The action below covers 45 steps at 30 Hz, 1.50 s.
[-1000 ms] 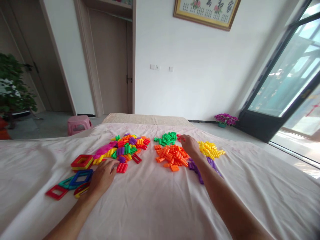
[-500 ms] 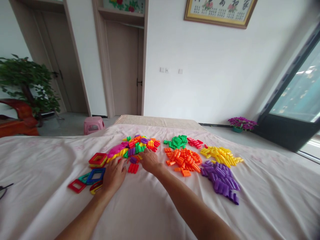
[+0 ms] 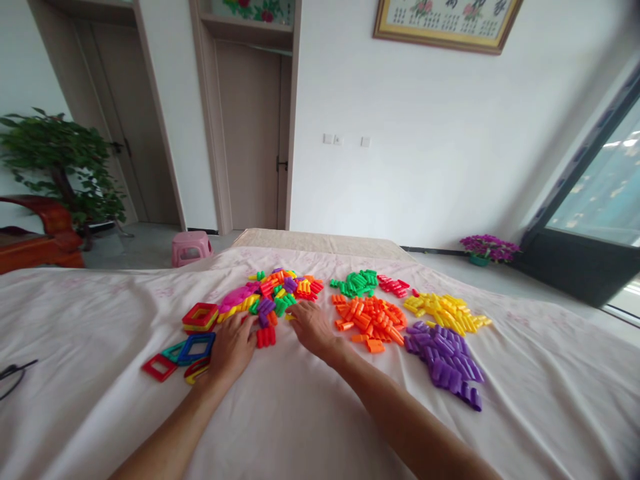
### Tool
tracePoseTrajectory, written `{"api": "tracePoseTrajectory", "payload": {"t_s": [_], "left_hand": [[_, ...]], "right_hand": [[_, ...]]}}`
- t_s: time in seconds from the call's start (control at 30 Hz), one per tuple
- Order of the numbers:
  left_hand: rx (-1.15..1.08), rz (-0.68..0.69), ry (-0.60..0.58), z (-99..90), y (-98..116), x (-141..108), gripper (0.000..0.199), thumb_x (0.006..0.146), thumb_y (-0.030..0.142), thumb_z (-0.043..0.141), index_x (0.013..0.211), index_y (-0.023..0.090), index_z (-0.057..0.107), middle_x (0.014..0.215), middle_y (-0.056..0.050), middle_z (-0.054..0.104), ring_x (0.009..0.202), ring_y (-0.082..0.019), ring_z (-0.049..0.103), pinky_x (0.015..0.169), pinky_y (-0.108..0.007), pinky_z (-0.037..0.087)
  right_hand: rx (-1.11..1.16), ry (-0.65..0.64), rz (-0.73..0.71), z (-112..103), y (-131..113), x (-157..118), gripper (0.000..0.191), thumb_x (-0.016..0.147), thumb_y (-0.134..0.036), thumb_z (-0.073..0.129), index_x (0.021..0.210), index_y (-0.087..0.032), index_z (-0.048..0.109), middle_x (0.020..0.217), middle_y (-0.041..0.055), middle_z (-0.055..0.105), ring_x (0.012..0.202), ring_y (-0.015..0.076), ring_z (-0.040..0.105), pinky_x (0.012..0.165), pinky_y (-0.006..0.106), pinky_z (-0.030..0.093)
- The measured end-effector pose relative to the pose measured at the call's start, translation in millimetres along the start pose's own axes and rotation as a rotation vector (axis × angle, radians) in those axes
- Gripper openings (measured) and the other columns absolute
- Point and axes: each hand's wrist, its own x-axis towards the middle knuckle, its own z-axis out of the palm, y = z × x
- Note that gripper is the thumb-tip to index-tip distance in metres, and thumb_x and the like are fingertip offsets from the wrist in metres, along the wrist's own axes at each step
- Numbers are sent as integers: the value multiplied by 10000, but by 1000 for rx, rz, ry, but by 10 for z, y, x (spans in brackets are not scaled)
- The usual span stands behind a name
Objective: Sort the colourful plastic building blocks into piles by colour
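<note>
– Doing what with the left hand?
– Resting it palm-down on the cloth, just beside red blocks, near the frames.
– And with the right hand?
– Holding it at the near right edge of the mixed pile, beside a green block. Showing too little of either grip to tell grasping from released.
– And farther right?
– Seeing a green pile, red pile, orange pile, yellow pile, purple pile.
</note>
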Motion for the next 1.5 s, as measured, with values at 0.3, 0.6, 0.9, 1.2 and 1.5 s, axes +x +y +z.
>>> {"api": "tracePoseTrajectory", "payload": {"t_s": [0.3, 0.6, 0.9, 1.2, 1.5], "left_hand": [[38, 12, 21, 4, 3, -11, 330, 844, 211, 505, 1128, 207, 673, 1181, -117, 656, 1136, -287, 571, 974, -434, 436], [26, 12, 39, 10, 9, -8, 333, 819, 191, 515, 1106, 201, 685, 1181, -124, 658, 1122, -290, 582, 957, -440, 450], [36, 13, 7, -26, 34, -1, 344, 851, 201, 501, 1143, 169, 680, 1188, -130, 652, 1138, -285, 570, 985, -433, 433], [41, -13, -18, -25, 31, -4, 339, 860, 215, 511, 1154, 188, 680, 1195, -123, 649, 1144, -271, 563, 993, -418, 422], [36, 4, 6, 16, 0, 2, 334, 852, 218, 516, 1142, 197, 680, 1183, -111, 656, 1141, -266, 566, 988, -402, 425]], "right_hand": [[-225, 118, 452, -1039, 1254, -619, 352, 966, -264, 430, 1263, -243, 617, 1254, 94, 615, 1055, 217, 610, 811, 279, 443], [-541, 79, 865, -1583, 2217, -1109, 434, 934, -231, 426, 1333, -202, 592, 1278, 164, 597, 1096, 292, 606, 827, 371, 456], [-226, 74, 290, -795, 1040, -220, 371, 923, -189, 462, 1241, -225, 650, 1211, 88, 656, 1115, 214, 577, 917, 303, 407], [-161, -16, 156, -41, 524, 561, 365, 913, -211, 559, 1276, -231, 580, 1305, 65, 620, 1177, 222, 540, 961, 308, 393], [-199, 5, 196, 5, 492, 460, 274, 990, -223, 395, 1118, -194, 635, 1053, 101, 704, 1030, 224, 618, 834, 288, 416]]}}
